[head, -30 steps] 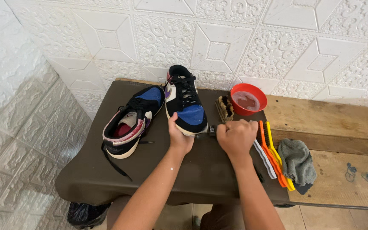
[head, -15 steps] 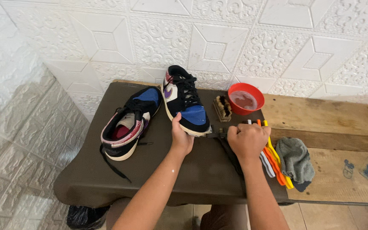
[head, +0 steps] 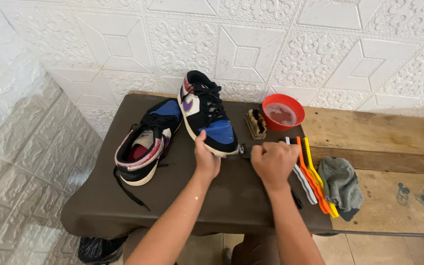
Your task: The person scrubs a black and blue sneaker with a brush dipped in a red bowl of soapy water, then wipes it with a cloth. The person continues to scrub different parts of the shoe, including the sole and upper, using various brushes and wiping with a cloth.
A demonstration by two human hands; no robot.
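A black, blue and white high-top sneaker [head: 207,115] stands on a brown mat [head: 99,206], toe toward me. My left hand [head: 206,158] grips its toe. My right hand [head: 273,162] is a closed fist just right of the toe, holding a thin black strand that looks like a shoelace [head: 296,198]. One end of it shows near the toe and the other trails past my wrist. The second sneaker [head: 143,147] lies to the left with its laces loose.
A wooden brush [head: 256,123] and a red bowl of liquid [head: 283,112] sit behind my right hand. White, orange and yellow brushes [head: 312,179] and a grey cloth [head: 339,184] lie on the wooden bench [head: 384,132]. A black bag [head: 96,248] is on the floor.
My right hand slid a little to the right with the black strand, then eased back. My left hand stays on the sneaker's toe.
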